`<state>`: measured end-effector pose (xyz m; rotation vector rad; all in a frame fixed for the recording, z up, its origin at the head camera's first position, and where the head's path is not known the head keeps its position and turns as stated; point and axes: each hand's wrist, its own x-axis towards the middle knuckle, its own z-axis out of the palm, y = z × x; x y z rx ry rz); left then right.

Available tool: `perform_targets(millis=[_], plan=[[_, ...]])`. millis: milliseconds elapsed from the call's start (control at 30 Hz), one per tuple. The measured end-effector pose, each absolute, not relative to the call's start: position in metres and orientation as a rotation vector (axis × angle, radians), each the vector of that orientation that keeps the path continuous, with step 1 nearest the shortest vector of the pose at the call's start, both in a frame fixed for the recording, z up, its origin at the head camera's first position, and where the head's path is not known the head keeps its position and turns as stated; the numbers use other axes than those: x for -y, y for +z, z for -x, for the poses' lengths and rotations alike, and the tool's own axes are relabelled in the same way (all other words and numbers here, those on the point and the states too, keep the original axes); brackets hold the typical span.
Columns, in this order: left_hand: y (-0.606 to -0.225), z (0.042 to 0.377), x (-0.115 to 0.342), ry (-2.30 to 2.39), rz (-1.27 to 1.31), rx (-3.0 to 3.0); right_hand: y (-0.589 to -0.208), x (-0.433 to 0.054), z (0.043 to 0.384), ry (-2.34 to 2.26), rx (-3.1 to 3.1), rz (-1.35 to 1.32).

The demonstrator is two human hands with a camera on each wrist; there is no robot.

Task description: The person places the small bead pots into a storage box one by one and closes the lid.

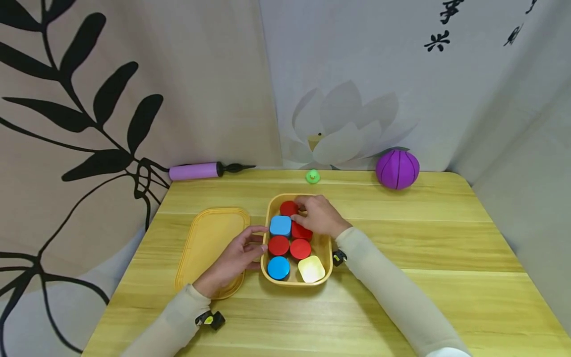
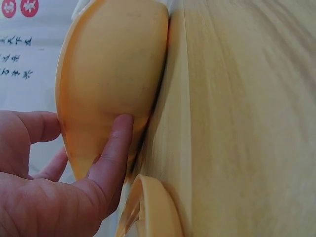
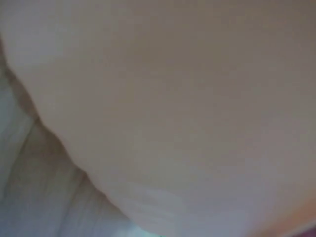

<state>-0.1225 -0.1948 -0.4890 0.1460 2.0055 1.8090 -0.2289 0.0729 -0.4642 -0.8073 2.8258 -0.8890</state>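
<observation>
A yellow plastic box [image 1: 330, 248] holds several blocks in two rows. Among them are a blue square block [image 1: 280, 225], a blue round block [image 1: 278, 267], red round blocks [image 1: 278, 245], a red square block [image 1: 301, 232] and a yellow square block [image 1: 311, 269]. My left hand [image 1: 236, 255] rests its fingertips and thumb against the box's left outer side, which the left wrist view also shows [image 2: 113, 64]. My right hand [image 1: 322, 215] reaches into the far right corner, bent fingers beside a red round block [image 1: 288, 207]. Whatever lies beneath those fingers is hidden. The right wrist view is mostly blurred.
A yellow lid [image 1: 216, 233] lies on the wooden table [image 1: 428, 238] under and left of my left hand. Along the back edge are a purple pump [image 1: 194, 171], a small green duck toy [image 1: 313, 176] and a purple ball [image 1: 397, 169]. Curtains hang behind.
</observation>
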Motion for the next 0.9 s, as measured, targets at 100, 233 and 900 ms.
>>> perform_targets(millis=[100, 233, 900], plan=[[-0.489, 0.123, 0.195, 1.811, -0.147, -2.001, -0.462, -0.077, 0.228, -0.981, -2.782, 0.805], [-0.487, 0.122, 0.195, 1.808, -0.143, -2.007, -0.456, -0.081, 0.222, -1.065, -2.747, 0.790], [-0.460, 0.097, 0.242, 1.693, -0.236, -2.356, -0.411, -0.034, 0.145, -1.486, -2.578, 1.014]])
